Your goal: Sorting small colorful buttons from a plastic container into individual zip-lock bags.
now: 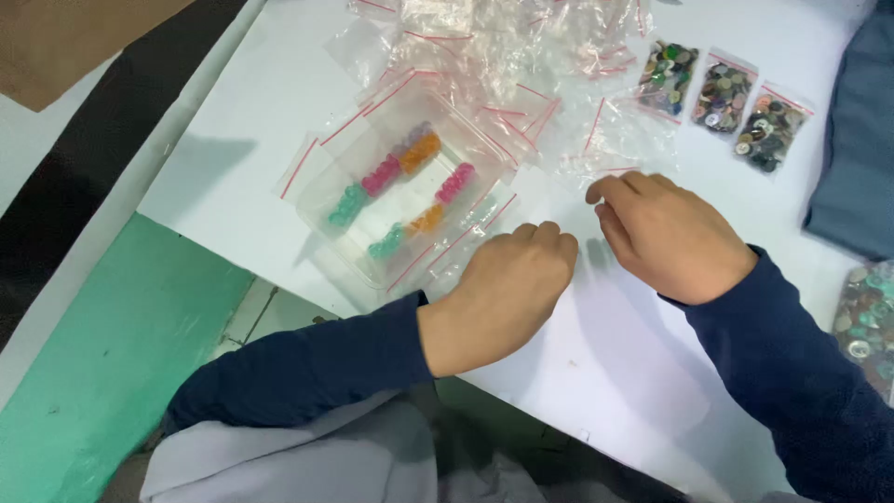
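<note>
My left hand (507, 289) rests knuckles-up on the white table (251, 158), fingers curled, touching the near edge of a clear plastic tray (321, 200). The tray holds small clear zip bags and several coloured rolls: green (346, 206), pink (381, 174), orange (420, 152). My right hand (666, 233) lies just to the right, fingers bent, its fingertips at the edge of a clear zip bag (610, 140). Whether it pinches the bag I cannot tell.
A heap of empty clear zip bags (484, 47) with red strips covers the far table. Three filled bags of mixed buttons (722, 98) lie at the back right. Another button bag (866, 321) sits at the right edge, beside blue cloth (852, 140).
</note>
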